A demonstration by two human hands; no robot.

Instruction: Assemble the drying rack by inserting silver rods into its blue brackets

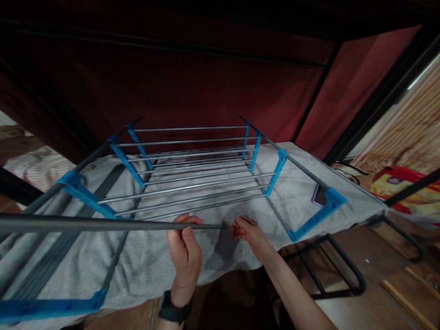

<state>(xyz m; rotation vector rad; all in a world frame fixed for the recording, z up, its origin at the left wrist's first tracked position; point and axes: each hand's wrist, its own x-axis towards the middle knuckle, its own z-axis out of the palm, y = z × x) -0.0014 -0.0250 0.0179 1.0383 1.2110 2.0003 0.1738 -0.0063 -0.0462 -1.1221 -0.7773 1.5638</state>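
Observation:
My left hand (185,250), a dark watch on its wrist, is closed around a long grey metal rod (85,223). The rod runs level from the left edge across the front. At the rod's right end, the fingers of my right hand (245,229) are curled together; whether they grip the tip or something small is hidden. Behind both hands stands a partly built rack with blue plastic brackets (275,173) and grey cross rods (192,185). Its front blue bracket on the right (319,213) has no cross rods in it.
The rack rests on a grey towel-like cloth (213,250). Several loose rods (62,250) lie at the left. A phone (319,195) lies at the right. Dark frame posts and a red panel (206,91) stand behind; a black metal frame (340,266) is low right, near a red and yellow package (402,188).

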